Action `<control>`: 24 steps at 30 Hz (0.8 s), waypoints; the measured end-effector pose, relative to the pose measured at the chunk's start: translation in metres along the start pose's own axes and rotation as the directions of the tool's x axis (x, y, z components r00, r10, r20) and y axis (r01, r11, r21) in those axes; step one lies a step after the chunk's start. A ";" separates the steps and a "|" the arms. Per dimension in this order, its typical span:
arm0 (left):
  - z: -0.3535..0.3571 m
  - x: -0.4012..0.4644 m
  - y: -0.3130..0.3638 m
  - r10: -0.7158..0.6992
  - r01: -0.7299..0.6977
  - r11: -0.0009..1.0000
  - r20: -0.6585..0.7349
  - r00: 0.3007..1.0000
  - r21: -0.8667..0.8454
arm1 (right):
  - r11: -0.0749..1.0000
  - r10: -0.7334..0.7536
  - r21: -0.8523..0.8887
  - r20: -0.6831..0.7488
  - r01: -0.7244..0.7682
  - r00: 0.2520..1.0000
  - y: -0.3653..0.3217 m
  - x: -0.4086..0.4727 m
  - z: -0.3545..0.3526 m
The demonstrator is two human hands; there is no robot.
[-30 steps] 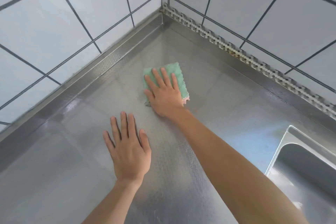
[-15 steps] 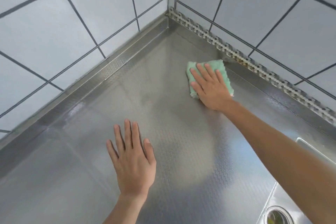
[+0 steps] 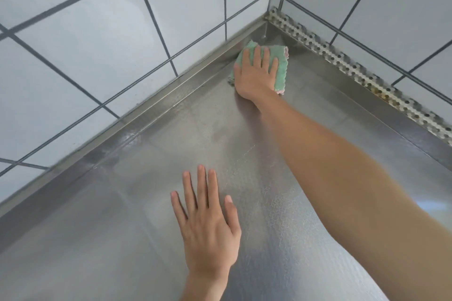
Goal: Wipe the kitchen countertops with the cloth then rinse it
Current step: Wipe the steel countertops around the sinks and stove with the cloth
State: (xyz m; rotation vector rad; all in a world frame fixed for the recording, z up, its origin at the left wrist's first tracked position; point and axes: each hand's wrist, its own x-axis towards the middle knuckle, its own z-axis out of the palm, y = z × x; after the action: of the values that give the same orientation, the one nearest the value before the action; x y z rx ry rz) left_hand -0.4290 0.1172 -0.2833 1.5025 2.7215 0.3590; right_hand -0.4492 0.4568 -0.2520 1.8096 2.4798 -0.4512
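Cloth [image 3: 281,66] is sitting deep in the back corner of the steel countertop [image 3: 137,203], its long axis running roughly toward the corner, far edge touching the left upstand. Green, folded, fuzzy, pink trim showing on the right and near edges. Right hand [image 3: 255,73] is pressing it flat, fingers straight. Left hand [image 3: 208,222] is resting flat on the counter, fingers slightly spread, well apart from the cloth.

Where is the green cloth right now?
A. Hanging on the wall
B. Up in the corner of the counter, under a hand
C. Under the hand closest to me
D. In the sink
B: the right hand presses the green cloth flat near the countertop corner, while the left hand rests bare on the steel.
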 end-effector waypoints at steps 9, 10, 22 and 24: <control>-0.003 0.002 0.000 -0.011 0.011 1.000 0.027 1.000 0.000 | 0.734 -0.664 -0.057 0.152 0.677 0.732 -0.023 -0.161 0.038; -0.003 0.002 -0.001 -0.009 0.009 1.000 0.025 1.000 0.001 | 0.734 -0.668 -0.030 0.141 0.678 0.730 -0.012 -0.174 0.038; -0.003 0.000 0.000 -0.008 0.007 0.999 -0.029 1.000 -0.053 | 0.991 -0.128 0.029 -0.006 0.128 0.992 0.233 -0.238 -0.009; -0.003 0.000 0.000 -0.011 0.010 0.998 -0.034 0.999 -0.057 | 1.000 0.009 0.020 -0.006 -0.009 1.000 0.241 -0.213 -0.015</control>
State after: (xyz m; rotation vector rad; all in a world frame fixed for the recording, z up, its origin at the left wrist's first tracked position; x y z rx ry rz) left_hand -0.4289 0.1165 -0.2802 1.4811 2.7188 0.4617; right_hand -0.1530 0.3308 -0.2454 1.8321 2.4788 -0.4723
